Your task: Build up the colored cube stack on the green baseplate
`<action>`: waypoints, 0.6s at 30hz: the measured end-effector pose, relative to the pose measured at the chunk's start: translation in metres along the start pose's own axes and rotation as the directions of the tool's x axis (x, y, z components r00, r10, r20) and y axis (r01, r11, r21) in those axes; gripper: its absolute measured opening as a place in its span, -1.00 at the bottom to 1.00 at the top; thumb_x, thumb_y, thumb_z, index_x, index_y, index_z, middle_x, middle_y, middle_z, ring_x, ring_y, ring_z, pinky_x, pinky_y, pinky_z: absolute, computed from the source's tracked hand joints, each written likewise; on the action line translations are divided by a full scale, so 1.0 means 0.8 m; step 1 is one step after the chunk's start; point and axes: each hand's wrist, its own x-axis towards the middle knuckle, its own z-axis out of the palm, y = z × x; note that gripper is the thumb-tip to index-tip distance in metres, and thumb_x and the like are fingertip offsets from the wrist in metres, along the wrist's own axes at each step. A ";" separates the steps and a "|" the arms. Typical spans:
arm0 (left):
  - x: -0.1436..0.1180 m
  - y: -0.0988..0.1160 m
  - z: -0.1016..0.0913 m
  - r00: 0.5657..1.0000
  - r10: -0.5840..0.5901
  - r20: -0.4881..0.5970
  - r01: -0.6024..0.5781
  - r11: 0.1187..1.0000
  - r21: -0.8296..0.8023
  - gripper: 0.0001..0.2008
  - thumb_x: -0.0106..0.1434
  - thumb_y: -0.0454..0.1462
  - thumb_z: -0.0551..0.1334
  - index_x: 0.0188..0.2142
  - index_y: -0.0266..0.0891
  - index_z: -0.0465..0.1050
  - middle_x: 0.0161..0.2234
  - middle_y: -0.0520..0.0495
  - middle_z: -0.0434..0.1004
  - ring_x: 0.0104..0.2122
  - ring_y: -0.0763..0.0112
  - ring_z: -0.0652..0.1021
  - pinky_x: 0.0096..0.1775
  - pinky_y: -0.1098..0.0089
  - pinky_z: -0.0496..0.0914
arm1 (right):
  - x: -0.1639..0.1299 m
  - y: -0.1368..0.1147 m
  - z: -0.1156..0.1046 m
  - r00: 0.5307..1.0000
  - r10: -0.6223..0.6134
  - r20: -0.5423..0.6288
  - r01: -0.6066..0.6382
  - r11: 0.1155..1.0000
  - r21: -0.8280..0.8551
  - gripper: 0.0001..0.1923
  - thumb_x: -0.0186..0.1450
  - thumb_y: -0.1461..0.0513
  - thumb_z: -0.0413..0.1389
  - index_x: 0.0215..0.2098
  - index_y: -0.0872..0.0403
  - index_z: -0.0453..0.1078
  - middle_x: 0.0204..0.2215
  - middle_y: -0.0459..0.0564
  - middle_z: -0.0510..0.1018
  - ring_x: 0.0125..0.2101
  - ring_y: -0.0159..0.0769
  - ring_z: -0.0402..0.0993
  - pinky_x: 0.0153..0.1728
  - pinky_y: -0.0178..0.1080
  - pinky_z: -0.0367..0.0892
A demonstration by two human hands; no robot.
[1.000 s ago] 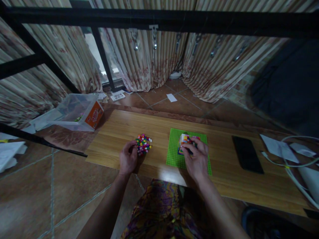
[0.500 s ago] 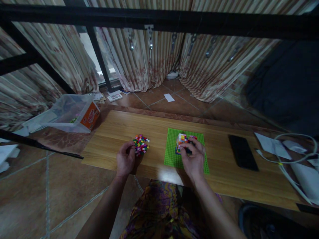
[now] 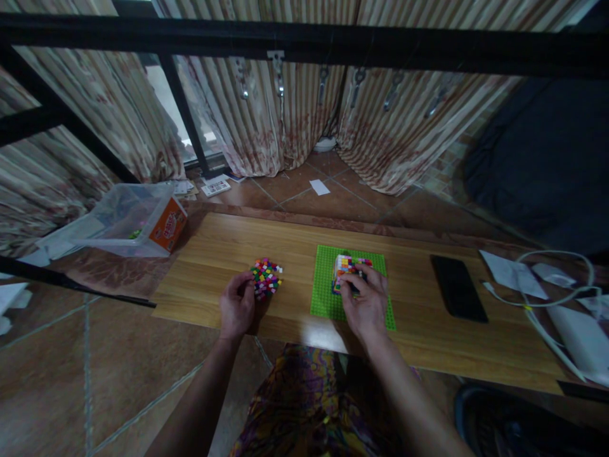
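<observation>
A green baseplate point(image 3: 323, 298) lies on a low wooden table point(image 3: 295, 241). On it stands a multicoloured block build point(image 3: 343, 266), and my right hand point(image 3: 364, 304) is closed around its near side, fingers over the top. To the left lies a loose pile of small coloured bricks point(image 3: 266, 276). My left hand point(image 3: 236, 306) rests at the pile's near left edge with its fingers curled against the bricks; whether it grips one I cannot tell.
A black phone point(image 3: 457, 295) lies right of the baseplate, with papers point(image 3: 511, 273) and a white cable point(image 3: 542, 317) beyond. A clear plastic bin point(image 3: 128, 219) with an orange label sits on the floor at the left. A black metal frame point(image 3: 304, 41) crosses overhead.
The view has drifted slightly; both hands stay at the same spots, the right on the build, the left at the brick pile.
</observation>
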 end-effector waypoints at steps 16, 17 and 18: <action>0.003 -0.004 0.000 1.000 0.025 -0.015 -0.025 1.000 0.010 -0.76 0.16 -0.20 0.17 -0.24 -0.25 0.50 -0.24 -0.12 0.59 -0.20 0.25 0.57 -0.08 0.28 0.44 | -0.021 0.024 -0.040 0.997 0.005 -0.079 0.005 0.993 0.121 -0.80 0.33 0.17 0.06 -0.21 -0.01 0.53 -0.08 0.05 0.49 -0.06 -0.17 0.40 -0.03 -0.04 0.33; 0.003 -0.004 0.000 1.000 0.020 -0.015 -0.020 1.000 0.003 -0.77 0.16 -0.20 0.17 -0.24 -0.25 0.50 -0.25 -0.12 0.59 -0.20 0.25 0.57 -0.08 0.28 0.44 | -0.026 0.031 -0.046 0.996 0.025 -0.086 -0.015 0.993 0.116 -0.79 0.33 0.16 0.06 -0.22 0.01 0.53 -0.09 0.07 0.49 -0.07 -0.17 0.41 -0.03 -0.04 0.33; 0.003 -0.005 0.001 1.000 0.013 -0.013 -0.013 1.000 -0.005 -0.77 0.15 -0.20 0.17 -0.25 -0.26 0.50 -0.25 -0.12 0.59 -0.20 0.25 0.57 -0.08 0.28 0.44 | -0.031 0.040 -0.051 0.994 0.049 -0.094 -0.039 0.993 0.110 -0.77 0.33 0.14 0.06 -0.22 0.02 0.53 -0.11 0.08 0.50 -0.08 -0.16 0.41 -0.04 -0.04 0.34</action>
